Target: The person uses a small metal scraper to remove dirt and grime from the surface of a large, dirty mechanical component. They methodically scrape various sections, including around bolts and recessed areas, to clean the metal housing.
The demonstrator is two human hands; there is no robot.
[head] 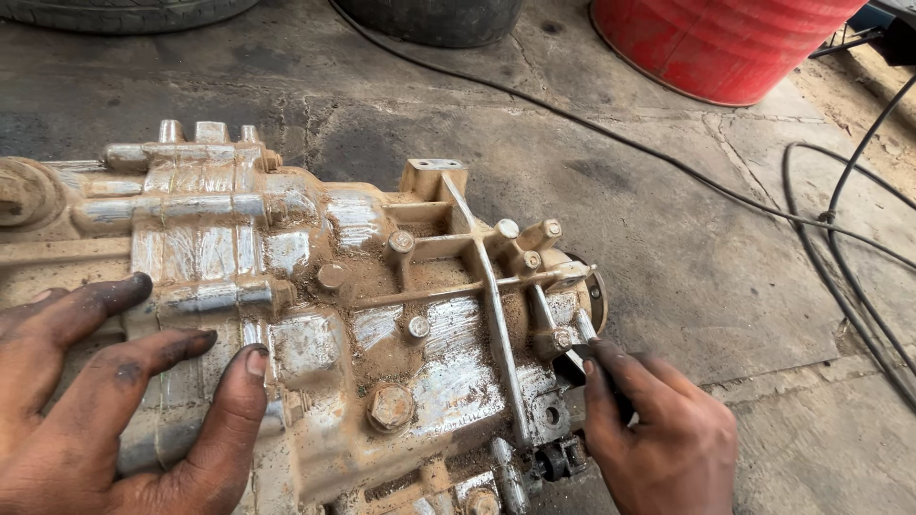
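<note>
Scraping caked mud off the aluminium gearbox housing [315, 315] filling the left and centre of the frame.
Keep your left hand [114, 401] flat, fingers spread, steadying the casing; your right hand [658, 429] pinches a small dark tool [584, 355] at the lower right flange, so work it shallow. Its tip is hidden; the housing's left end is cut off.

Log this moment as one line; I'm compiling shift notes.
left hand: flat on gearbox casing | right hand: pinching small dark tool at casing's end | floor: cables, red drum
</note>
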